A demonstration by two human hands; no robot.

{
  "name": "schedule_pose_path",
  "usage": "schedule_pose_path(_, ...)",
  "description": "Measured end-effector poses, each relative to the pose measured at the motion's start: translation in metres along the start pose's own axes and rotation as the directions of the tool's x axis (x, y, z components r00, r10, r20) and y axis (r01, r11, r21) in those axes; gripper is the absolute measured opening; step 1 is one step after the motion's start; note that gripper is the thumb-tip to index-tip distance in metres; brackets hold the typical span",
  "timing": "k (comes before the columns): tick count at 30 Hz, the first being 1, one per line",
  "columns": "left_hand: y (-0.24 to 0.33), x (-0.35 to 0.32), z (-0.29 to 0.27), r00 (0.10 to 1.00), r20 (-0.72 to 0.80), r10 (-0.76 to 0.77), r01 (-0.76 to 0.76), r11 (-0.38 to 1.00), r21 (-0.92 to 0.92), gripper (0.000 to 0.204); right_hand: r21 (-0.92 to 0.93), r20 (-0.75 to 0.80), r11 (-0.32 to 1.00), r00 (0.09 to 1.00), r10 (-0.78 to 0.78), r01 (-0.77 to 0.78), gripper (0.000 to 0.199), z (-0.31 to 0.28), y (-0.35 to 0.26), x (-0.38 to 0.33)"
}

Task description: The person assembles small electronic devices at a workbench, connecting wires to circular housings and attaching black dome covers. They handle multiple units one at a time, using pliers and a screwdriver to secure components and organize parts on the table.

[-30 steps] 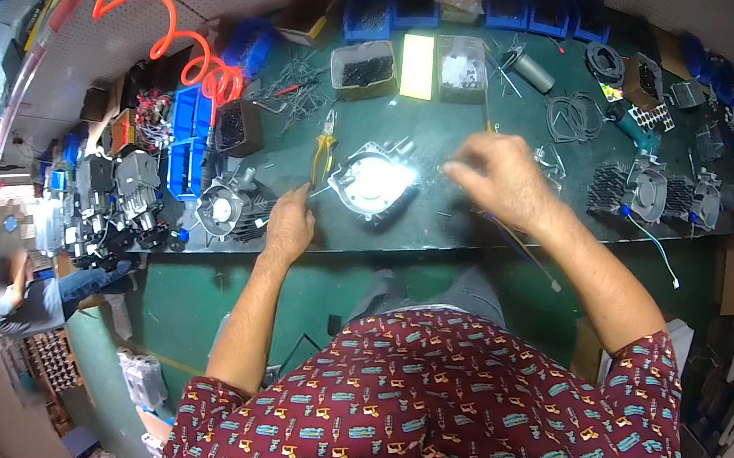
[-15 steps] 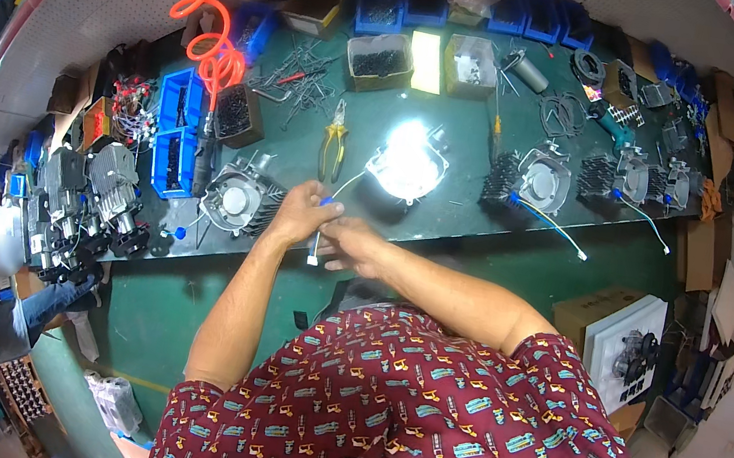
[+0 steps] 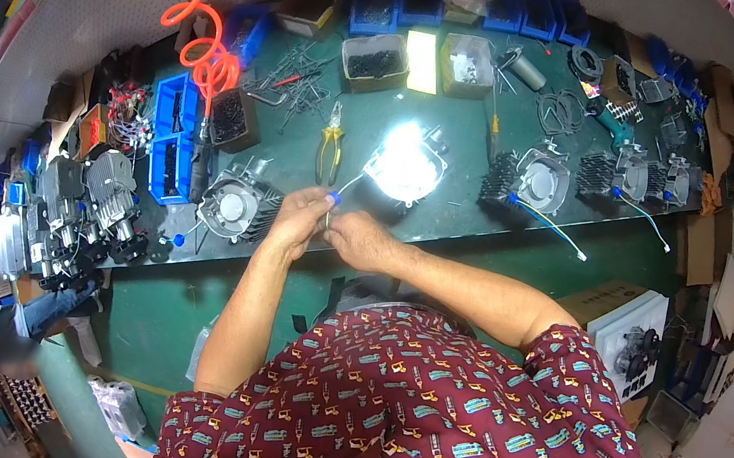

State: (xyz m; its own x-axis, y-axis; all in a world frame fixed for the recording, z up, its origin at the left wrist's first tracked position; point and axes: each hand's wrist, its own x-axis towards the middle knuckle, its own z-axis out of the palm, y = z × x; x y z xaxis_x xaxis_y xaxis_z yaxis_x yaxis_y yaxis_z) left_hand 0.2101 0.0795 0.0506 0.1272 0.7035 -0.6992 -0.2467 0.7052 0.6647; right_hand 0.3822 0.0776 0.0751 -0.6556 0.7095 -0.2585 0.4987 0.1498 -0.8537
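Note:
At the bench's front edge my left hand [image 3: 297,219] is closed in a pinch on a thin cable just below its blue sleeve [image 3: 333,197]. My right hand [image 3: 367,242] is closed beside it, fingertips on the lower part of the same cable; the cable's end is hidden by my fingers. The cable runs up to a round metal fan-like unit [image 3: 408,170], washed out by bright light. Yellow-and-black pliers [image 3: 331,147] lie just beyond my left hand. To the left rests a similar finned unit [image 3: 235,203] with a blue-sleeved cable.
Further finned units [image 3: 542,183] with cables line the bench's right side. Parts bins [image 3: 376,61], loose hex keys [image 3: 300,77] and a screwdriver [image 3: 494,134] lie farther back. A coiled orange hose [image 3: 193,6] hangs at the left. Another person [image 3: 12,320] sits at the far left.
My right hand has closed its fingers and drawn up against the left. The white connector that hung below my hands no longer shows.

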Motion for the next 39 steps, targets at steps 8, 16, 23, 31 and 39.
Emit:
schedule_pose_path(8, -0.001, 0.052, 0.033, 0.999, 0.039, 0.027, -0.024, 0.995, -0.097, 0.019, -0.060, 0.240, 0.997, 0.970, -0.028, 0.043, 0.027, -0.022, 0.001, -0.011)
schedule_pose_path(16, -0.006, 0.034, 0.033, 0.999, -0.044, 0.023, -0.030, 0.985, -0.168, 0.024, -0.127, -0.594, 0.990, 0.795, -0.123, 0.058, 0.043, -0.120, 0.025, -0.003)
schedule_pose_path(23, -0.014, 0.029, 0.035, 0.995, -0.099, 0.001, -0.030, 0.957, -0.290, 0.016, -0.058, -0.648, 0.997, 0.758, -0.070, 0.042, 0.032, -0.109, 0.105, 0.036)
schedule_pose_path(31, -0.026, 0.026, 0.048, 0.974, -0.202, 0.107, -0.149, 0.967, -0.207, 0.016, -0.059, -0.644, 0.998, 0.763, -0.060, 0.029, 0.023, -0.119, 0.099, 0.032)
schedule_pose_path(39, -0.011, 0.035, 0.036, 1.000, -0.010, -0.023, 0.020, 0.971, -0.238, 0.015, -0.088, -0.645, 0.996, 0.759, -0.083, 0.034, 0.021, -0.120, 0.101, 0.031)
